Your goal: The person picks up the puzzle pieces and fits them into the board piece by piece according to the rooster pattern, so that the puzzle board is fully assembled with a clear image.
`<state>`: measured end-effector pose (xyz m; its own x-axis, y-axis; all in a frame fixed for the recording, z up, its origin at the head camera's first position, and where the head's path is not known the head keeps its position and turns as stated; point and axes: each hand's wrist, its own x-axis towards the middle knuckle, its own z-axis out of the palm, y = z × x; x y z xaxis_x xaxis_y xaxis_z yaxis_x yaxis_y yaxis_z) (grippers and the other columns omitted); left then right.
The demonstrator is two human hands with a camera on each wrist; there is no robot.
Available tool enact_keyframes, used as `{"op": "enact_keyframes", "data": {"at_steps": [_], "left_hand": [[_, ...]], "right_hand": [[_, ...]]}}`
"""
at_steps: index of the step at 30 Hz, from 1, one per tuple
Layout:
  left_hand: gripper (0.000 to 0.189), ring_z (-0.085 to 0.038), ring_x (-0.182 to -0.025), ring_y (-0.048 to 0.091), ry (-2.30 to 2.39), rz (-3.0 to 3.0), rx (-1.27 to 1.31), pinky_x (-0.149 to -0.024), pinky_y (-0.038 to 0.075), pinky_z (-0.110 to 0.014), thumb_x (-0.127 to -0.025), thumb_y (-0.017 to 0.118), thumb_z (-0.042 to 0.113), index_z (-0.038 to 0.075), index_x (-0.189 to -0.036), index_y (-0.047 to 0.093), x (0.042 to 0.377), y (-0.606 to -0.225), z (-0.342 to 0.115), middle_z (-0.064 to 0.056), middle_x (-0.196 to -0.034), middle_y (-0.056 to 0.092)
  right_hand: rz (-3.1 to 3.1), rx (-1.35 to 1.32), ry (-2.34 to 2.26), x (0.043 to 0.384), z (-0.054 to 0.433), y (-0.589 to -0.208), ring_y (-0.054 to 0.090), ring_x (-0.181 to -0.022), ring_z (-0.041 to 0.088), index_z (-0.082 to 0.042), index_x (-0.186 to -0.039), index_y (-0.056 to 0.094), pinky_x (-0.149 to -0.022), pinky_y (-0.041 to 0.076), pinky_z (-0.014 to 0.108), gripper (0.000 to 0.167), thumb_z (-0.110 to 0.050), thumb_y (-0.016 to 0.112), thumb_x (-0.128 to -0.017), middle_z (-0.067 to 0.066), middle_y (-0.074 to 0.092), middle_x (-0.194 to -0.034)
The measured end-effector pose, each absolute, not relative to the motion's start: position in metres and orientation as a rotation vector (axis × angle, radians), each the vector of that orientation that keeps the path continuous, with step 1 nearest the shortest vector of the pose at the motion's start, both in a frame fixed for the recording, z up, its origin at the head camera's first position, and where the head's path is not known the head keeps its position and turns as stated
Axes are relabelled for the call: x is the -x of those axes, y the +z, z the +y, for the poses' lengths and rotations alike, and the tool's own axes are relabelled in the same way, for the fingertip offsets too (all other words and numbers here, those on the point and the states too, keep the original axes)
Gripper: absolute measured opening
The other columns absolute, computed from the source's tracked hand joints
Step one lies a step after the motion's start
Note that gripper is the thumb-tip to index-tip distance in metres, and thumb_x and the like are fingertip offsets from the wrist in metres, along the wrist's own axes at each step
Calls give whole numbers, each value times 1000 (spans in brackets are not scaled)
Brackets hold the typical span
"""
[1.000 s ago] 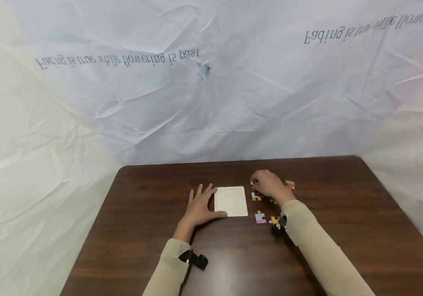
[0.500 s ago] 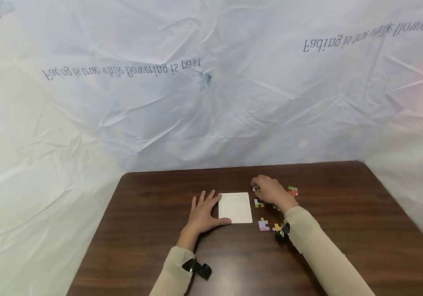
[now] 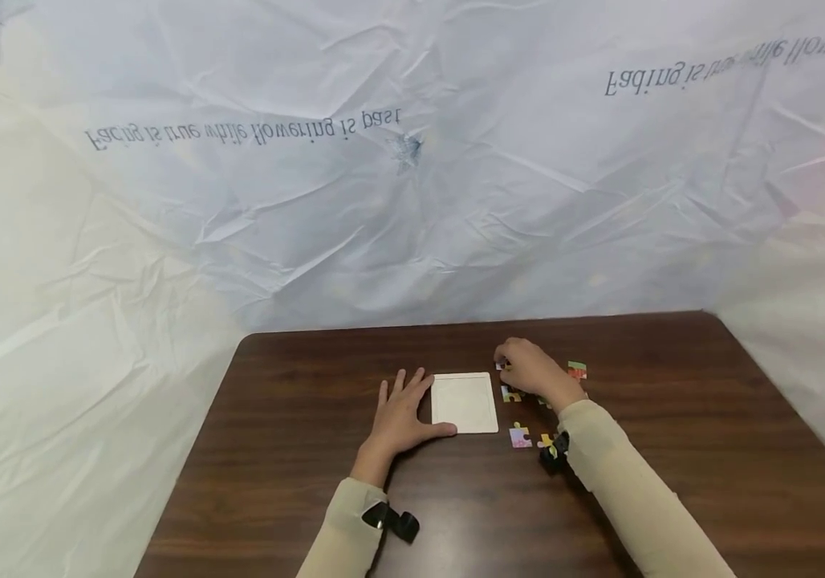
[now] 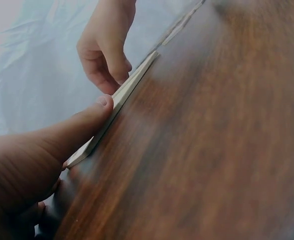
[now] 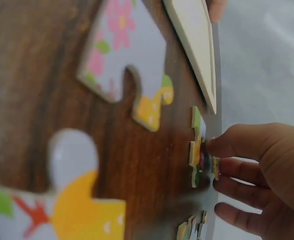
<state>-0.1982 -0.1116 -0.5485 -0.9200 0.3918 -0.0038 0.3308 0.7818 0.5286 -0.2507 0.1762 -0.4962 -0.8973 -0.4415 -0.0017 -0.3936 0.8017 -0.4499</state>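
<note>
A square, pale wooden puzzle board lies on the table, its recessed face bare. My left hand is spread along its left side with straight fingers. The thumb touches the near edge and the index fingertip the far left corner. Beyond the board's right side, my right hand reaches down and pinches a small puzzle piece, largely covered by the fingers. In the right wrist view that piece shows as a sliver at the fingertips. Another piece lies just before the thumb.
More printed puzzle pieces lie right of the board: a lilac one, a yellow one near the right wrist strap, a blue and yellow one, and a red and green one. A pale sheet hangs behind the dark wooden table.
The head view has shifted slightly. Both hands keep about the same places beside the board and over the pieces.
</note>
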Motion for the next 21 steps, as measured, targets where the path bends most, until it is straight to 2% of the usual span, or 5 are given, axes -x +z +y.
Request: {"op": "enact_keyframes", "data": {"at_steps": [5, 12, 21], "left_hand": [[107, -39, -162, 11, 809, 2848, -569, -128, 2, -64, -81, 78, 73, 20, -165, 40, 198, -550, -109, -7, -173, 28], [106, -41, -161, 12, 820, 2854, -586, -127, 2, -65, -82, 78, 73, 19, -165, 41, 198, -551, -107, -8, -172, 30], [107, -40, -162, 12, 809, 2875, -562, -128, 1, -64, -81, 78, 74, 19, -165, 40, 200, -550, -108, -8, -172, 29]], "right_hand": [[2874, 717, -802, 250, 174, -503, 67, -100, 35, 8, -117, 73, -83, 59, 51, 24, 3, 71, -93, 22, 67, -116], [2867, 735, -902, 244, 162, -502, 62, -88, 25, 6, -117, 73, -76, 56, 45, 24, 1, 71, -93, 16, 67, -108], [2835, 779, -886, 237, 138, -504, 68, -101, 27, 1, -119, 75, -86, 59, 47, 25, -4, 75, -94, 14, 71, -114]]}}
